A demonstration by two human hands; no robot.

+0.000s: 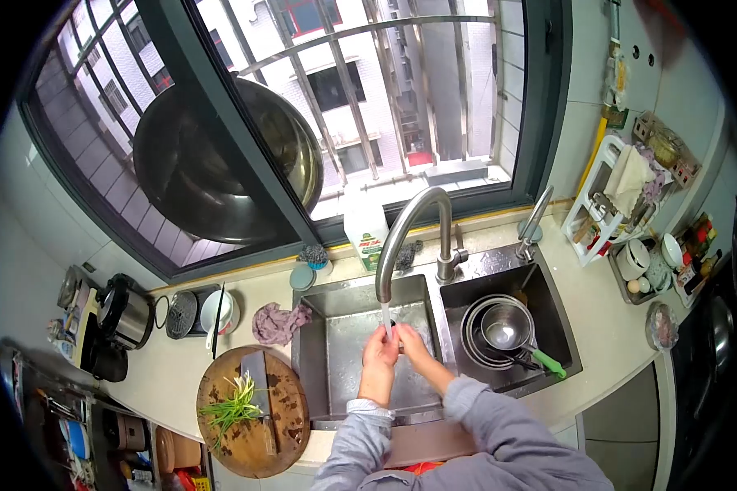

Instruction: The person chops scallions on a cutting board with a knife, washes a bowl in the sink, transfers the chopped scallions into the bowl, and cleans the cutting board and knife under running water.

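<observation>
My left hand and my right hand meet under the curved metal faucet, above the left sink basin. Water runs from the spout onto them. The fingers of both hands are bent and closed together. A small dark spot shows between the fingertips, too small to name. To the left, a round wooden chopping board carries a cleaver and a bunch of chopped green onions, partly lying over the blade.
In the right basin sit nested metal bowls and a green-handled pot. A purple cloth lies left of the sink. A white jug stands behind it. Chopsticks rest across a white bowl. A white rack stands right.
</observation>
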